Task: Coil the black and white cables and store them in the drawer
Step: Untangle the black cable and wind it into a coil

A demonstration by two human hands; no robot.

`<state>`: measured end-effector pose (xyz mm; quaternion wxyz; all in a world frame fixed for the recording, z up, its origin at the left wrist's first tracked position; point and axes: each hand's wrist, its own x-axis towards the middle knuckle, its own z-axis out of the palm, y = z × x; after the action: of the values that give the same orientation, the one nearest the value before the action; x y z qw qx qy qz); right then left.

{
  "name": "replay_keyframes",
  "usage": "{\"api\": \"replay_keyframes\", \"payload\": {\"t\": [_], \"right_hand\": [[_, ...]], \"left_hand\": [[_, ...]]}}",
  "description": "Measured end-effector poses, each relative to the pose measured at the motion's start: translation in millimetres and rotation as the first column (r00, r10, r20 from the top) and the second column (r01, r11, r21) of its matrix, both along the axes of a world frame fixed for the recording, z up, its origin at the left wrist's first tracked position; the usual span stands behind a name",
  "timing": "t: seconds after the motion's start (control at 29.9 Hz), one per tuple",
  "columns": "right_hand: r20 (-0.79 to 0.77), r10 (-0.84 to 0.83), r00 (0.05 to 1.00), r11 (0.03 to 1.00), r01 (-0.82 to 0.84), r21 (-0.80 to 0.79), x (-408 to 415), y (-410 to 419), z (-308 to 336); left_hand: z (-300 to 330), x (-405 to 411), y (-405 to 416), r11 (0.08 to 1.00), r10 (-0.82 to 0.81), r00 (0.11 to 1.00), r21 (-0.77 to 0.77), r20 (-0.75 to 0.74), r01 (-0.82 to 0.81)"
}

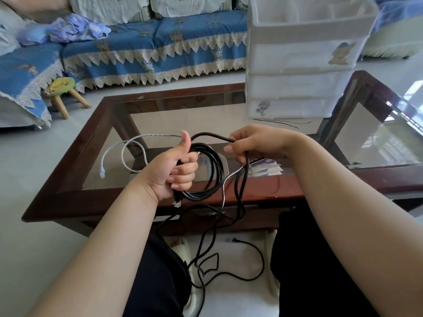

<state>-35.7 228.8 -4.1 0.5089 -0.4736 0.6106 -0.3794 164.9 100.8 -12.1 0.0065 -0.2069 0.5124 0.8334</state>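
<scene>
Head view: the left hand point(176, 170) clenches black cable point(212, 170) coils, thumb raised. The right hand point(254, 143) pinches the next loop over a glass table point(91, 179).

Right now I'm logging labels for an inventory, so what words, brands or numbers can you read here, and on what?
No readable text anywhere.
Drawer unit: two cartoon stickers, pictures only, no legible words.
Papers under the glass table: any print is too blurred to read.
Black cable and white cable: no markings can be made out.
</scene>
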Motion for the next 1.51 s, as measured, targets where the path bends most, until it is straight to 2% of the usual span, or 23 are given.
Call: {"api": "replay_keyframes", "payload": {"t": [0.1, 0.2, 0.3, 0.37, 0.4, 0.44, 0.5, 0.57, 0.64, 0.7, 0.77, 0.87, 0.97, 1.14, 1.31, 1.41, 1.51], "right_hand": [[0.199, 0.111, 0.974, 0.991, -0.122, 0.045, -8.3, 3.0, -1.5], [0.254, 0.184, 0.950, 0.980, -0.198, 0.029, -5.4, 3.3, -0.8], [0.446, 0.049, 0.894, 0.999, -0.039, -0.030, 3.3, 2.1, 2.5], [0.517, -0.110, 0.849, 0.994, 0.107, 0.036, 7.2, 0.2, 2.6], [0.474, -0.182, 0.861, 0.983, 0.159, 0.088, 8.2, -1.2, 0.7], [0.363, -0.245, 0.899, 0.969, 0.210, 0.133, 9.2, -3.0, -2.7], [-0.007, -0.354, 0.935, 0.925, 0.352, 0.147, 13.0, -7.4, -11.6], [-0.326, -0.468, 0.821, 0.865, 0.501, 0.022, 20.3, -14.3, -19.5], [-0.471, -0.574, 0.670, 0.800, 0.581, -0.149, 29.4, -22.0, -26.0], [-0.480, -0.632, 0.608, 0.759, 0.610, -0.227, 41.5, -27.1, -31.8], [-0.468, -0.645, 0.604, 0.750, 0.618, -0.237, 53.9, -29.7, -39.2], [-0.504, -0.588, 0.632, 0.790, 0.581, -0.193, 64.2, -31.2, -48.2], [-0.514, -0.495, 0.701, 0.844, 0.528, -0.092, 63.1, -31.8, -51.2], [-0.496, -0.406, 0.768, 0.891, 0.454, -0.025, 67.3, -32.4, -51.2], [-0.446, -0.230, 0.865, 0.953, 0.293, 0.076, 66.9, -26.4, -44.1], [-0.415, -0.277, 0.867, 0.948, 0.318, 0.031, 68.9, -24.7, -41.8], [-0.490, -0.352, 0.798, 0.926, 0.372, -0.060, 74.0, -29.0, -41.4]], "left_hand": [[3.6, -1.4, 0.5, 0.995, 0.100, 0.995, -0.013, 0.004, -0.100], [6.6, -2.5, -2.5, 0.982, 0.189, 0.982, -0.010, -0.001, -0.189], [7.3, -0.5, -7.0, 0.969, 0.248, 0.969, 0.005, -0.013, -0.248], [7.8, 2.1, -9.0, 0.968, 0.252, 0.968, 0.018, -0.016, -0.251], [8.0, 3.2, -8.9, 0.970, 0.244, 0.970, 0.022, -0.018, -0.244], [8.2, 3.7, -8.4, 0.972, 0.234, 0.972, 0.021, -0.016, -0.234], [8.1, 2.6, -4.6, 0.976, 0.218, 0.976, -0.003, 0.001, -0.218], [7.5, -0.6, 0.7, 0.972, 0.230, 0.973, -0.058, 0.024, -0.229], [8.0, -4.0, 3.9, 0.955, 0.284, 0.959, -0.099, 0.026, -0.280], [9.5, -6.3, 3.2, 0.931, 0.355, 0.935, -0.085, 0.000, -0.354], [11.0, -7.8, 2.4, 0.909, 0.413, 0.910, -0.035, -0.029, -0.414], [12.1, -7.5, 2.0, 0.877, 0.480, 0.875, 0.051, -0.067, -0.477], [12.7, -4.7, -3.0, 0.822, 0.566, 0.820, 0.140, -0.088, -0.552], [12.0, 1.8, -20.5, 0.622, 0.762, 0.645, 0.333, -0.049, -0.709], [11.4, 15.7, -39.1, 0.392, 0.892, 0.452, 0.508, -0.005, -0.767], [8.4, 17.6, -41.2, 0.308, 0.921, 0.389, 0.559, 0.029, -0.770], [6.2, 17.2, -43.0, 0.258, 0.938, 0.343, 0.570, 0.044, -0.780]]}}
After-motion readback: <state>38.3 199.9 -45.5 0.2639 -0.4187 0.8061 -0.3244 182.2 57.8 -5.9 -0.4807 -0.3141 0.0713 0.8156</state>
